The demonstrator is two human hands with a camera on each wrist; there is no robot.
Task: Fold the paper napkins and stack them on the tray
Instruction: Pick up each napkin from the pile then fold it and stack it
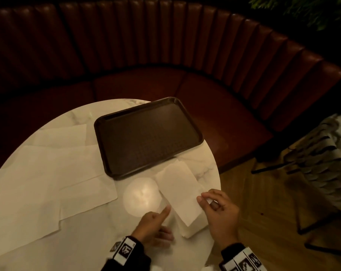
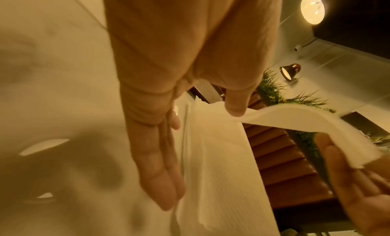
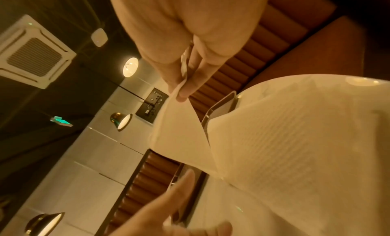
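Observation:
A white paper napkin (image 1: 178, 189) lies half folded on the round marble table (image 1: 83, 241), just in front of the empty brown tray (image 1: 148, 135). My right hand (image 1: 203, 198) pinches the napkin's right edge between thumb and fingers and holds that flap lifted; the right wrist view shows the pinch (image 3: 182, 87) and the raised sheet (image 3: 295, 139). My left hand (image 1: 159, 222) lies at the napkin's left side. Its fingers (image 2: 160, 169) stretch straight along the paper (image 2: 219, 173), and its thumb touches the fold.
Several unfolded napkins (image 1: 48, 173) overlap on the table's left half. A lamp's reflection (image 1: 141, 194) glares between the tray and my hands. A curved brown leather bench (image 1: 205, 85) wraps behind the table. A chair (image 1: 322, 163) stands at the right on the wooden floor.

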